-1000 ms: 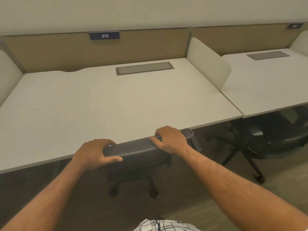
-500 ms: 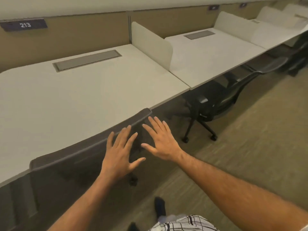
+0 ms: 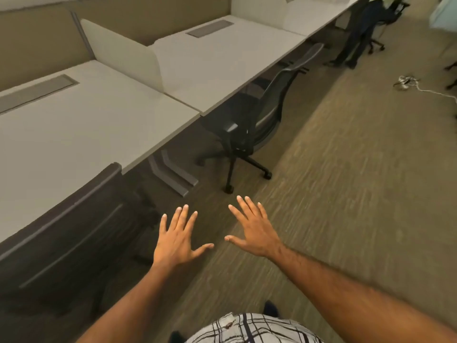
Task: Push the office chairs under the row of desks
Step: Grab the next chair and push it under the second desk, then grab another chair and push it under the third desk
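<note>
A black mesh-backed chair (image 3: 66,233) stands at the lower left, its back close against the front edge of the nearest white desk (image 3: 74,125). My left hand (image 3: 176,237) and my right hand (image 3: 252,227) hover over the carpet to the right of that chair, both empty with fingers spread, touching nothing. A second black office chair (image 3: 257,120) stands ahead at the following desk (image 3: 217,63), turned at an angle, with its back and part of its wheeled base out past the desk edge.
White divider panels (image 3: 123,53) separate the desks along the tan back screen. A grey desk foot (image 3: 173,177) juts onto the carpet between the two chairs. Further chairs (image 3: 361,33) stand at the far right end. A white cable (image 3: 420,87) lies on the open carpet to the right.
Both hands let go of the first chair's back and spread open. My view has swung right along the desk row, bringing the second chair nearer to the centre.
</note>
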A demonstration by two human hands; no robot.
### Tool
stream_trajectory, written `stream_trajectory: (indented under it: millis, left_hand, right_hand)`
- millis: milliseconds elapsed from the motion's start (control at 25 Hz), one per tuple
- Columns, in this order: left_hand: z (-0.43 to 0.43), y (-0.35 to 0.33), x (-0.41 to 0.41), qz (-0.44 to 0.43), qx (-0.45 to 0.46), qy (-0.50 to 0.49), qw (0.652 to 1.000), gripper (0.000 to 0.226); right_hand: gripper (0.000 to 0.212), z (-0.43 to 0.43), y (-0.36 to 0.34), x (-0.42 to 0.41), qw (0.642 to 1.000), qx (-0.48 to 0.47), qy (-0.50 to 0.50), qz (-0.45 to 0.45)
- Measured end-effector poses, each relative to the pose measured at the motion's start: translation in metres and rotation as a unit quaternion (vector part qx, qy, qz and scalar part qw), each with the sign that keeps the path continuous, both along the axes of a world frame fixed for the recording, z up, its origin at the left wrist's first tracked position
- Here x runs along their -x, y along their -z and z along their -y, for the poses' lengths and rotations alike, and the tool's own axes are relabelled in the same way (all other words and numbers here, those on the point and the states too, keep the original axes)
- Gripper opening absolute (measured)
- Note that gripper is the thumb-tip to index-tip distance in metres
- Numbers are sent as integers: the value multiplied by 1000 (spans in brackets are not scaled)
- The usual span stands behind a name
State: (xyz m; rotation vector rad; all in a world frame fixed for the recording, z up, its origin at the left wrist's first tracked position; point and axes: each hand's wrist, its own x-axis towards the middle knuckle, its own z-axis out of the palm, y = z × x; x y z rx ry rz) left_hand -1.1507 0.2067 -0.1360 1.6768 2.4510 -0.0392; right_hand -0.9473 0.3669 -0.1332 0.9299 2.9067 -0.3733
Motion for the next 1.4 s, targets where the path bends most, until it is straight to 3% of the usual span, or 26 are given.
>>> stream_trajectory:
  millis: [400,680,1160,1400]
  left_hand:
    - [-147,15,-144,11,32,54,998,118]
    - [-242,16,-177,18,26,107,994,115]
    - [-466,26,-156,57,-3,74,996,109]
    - [-586,-24,-126,66,-50,51,995,107]
  right_hand:
    - [104,-132,21,-179,990,68,102,65]
    - [102,-200,22,-241,984,85,149,46]
    - [104,-403,23,-223,985,84,133,77]
    - [105,-543,-3,-173,990,60,129,7]
